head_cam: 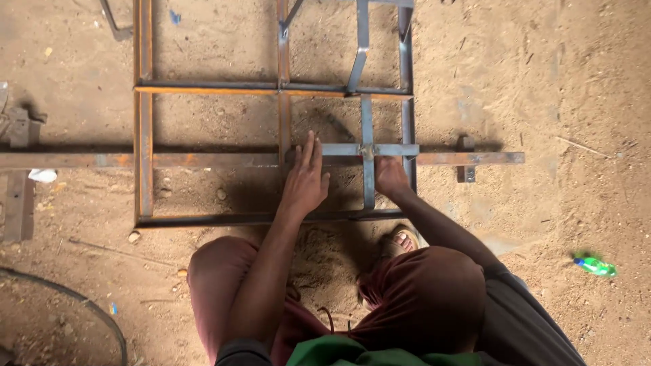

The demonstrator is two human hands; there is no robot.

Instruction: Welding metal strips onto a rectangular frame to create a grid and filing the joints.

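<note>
A rusty steel frame [144, 122] of welded square tubes lies flat on the sandy ground in front of me. A long steel bar [203, 160] runs across it from left to right. My left hand [304, 179] rests flat on the bar near the frame's middle upright, fingers spread. My right hand [390, 175] is closed around a short grey flat bar [368, 177] where it crosses a horizontal grey strip [346, 149]. I squat over the frame's near edge, knees on both sides.
A green plastic bottle [595, 266] lies on the sand at the right. A steel block [19, 203] sits at the left edge, and a dark curved cable [102, 313] loops at the lower left. My sandalled foot [401, 240] stands by the frame's near rail.
</note>
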